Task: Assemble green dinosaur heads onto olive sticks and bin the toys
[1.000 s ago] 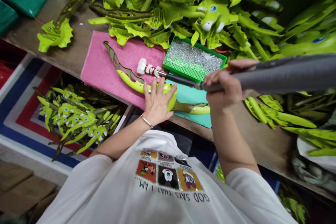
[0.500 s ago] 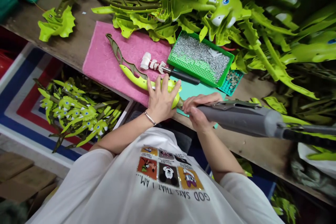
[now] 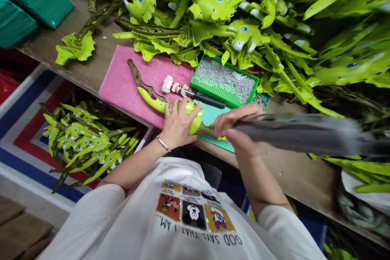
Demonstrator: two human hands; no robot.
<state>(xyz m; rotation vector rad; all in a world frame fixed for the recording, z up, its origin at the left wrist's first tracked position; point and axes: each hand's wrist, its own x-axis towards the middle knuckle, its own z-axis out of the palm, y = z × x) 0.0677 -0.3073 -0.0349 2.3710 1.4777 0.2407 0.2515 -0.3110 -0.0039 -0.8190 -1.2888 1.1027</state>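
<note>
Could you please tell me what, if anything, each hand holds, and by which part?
The right hand grips the gray power screwdriver by its front end. The left hand lies spread over the green toy bow's middle; I cannot tell whether it grips.

Two green blocks [image 3: 38, 0] upper left, brown cardboard [image 3: 26, 227] lower left

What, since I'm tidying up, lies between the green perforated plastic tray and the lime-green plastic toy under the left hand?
A black-handled, metal-shafted tool and part of the teal mat lie between tray and toy, in the head view.
</note>
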